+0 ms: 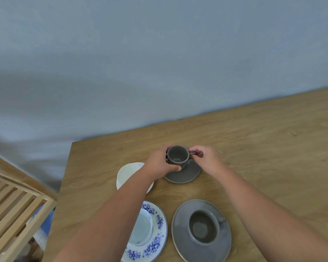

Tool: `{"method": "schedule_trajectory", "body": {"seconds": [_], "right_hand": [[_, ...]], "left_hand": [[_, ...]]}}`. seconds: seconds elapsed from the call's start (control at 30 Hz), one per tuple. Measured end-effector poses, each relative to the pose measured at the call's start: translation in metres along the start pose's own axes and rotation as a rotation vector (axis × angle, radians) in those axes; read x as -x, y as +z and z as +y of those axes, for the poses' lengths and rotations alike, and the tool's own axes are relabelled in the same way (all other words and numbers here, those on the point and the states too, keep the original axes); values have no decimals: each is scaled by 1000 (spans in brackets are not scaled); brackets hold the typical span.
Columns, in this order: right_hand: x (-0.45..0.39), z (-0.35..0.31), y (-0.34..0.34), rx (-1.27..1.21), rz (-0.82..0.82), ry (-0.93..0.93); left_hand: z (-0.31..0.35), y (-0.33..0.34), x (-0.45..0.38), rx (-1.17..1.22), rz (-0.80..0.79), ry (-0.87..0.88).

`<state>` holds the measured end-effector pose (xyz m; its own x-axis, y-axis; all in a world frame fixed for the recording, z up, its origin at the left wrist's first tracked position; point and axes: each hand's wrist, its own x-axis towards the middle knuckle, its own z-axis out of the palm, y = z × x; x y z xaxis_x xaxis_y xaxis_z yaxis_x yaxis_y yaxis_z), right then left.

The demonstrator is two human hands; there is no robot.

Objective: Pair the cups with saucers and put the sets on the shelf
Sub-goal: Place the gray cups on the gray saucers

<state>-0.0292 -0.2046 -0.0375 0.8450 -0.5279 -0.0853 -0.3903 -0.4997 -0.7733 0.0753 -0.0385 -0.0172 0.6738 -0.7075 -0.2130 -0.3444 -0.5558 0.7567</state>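
Observation:
A small grey cup [177, 155] stands on a small grey saucer [186, 173] in the middle of the wooden table. My left hand [160, 163] wraps around the cup's left side. My right hand [206, 157] pinches its handle on the right. Nearer to me, a larger grey cup [204, 226] sits on a large grey saucer [201, 231]. To its left a white cup [142, 227] rests on a blue-flowered saucer [155, 235], partly hidden by my left forearm. A plain white cup on a white saucer [129, 172] lies behind that arm.
The wooden table [254, 148] ends at a blue-grey wall at the back and has its left edge near x 400. A slatted wooden shelf [13, 205] stands lower left, with blue and striped items beneath it.

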Motion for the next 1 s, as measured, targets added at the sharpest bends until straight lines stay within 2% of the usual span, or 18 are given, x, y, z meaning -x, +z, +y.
{"method": "schedule_trajectory", "body": {"seconds": [0.23,0.37,0.63,0.73,0.93,1.0], "right_hand": [[3,9,2,-46,75,-22],[6,11,3,-79,106,36],[21,25,11,-89,99,299],[21,17,18,-136,53,370],[22,12,23,-333,48,439],[24,11,19,-382,51,433]], "left_hand": [[7,0,-1,-97,-23,1],[10,-4,-3,-180,0,20],[5,-22,-25,-471,-163,-257],[7,-21,-30,-658,-206,-288],[8,-19,-35,-741,-213,-309],[8,-23,-32,-706,-159,-321]]}}
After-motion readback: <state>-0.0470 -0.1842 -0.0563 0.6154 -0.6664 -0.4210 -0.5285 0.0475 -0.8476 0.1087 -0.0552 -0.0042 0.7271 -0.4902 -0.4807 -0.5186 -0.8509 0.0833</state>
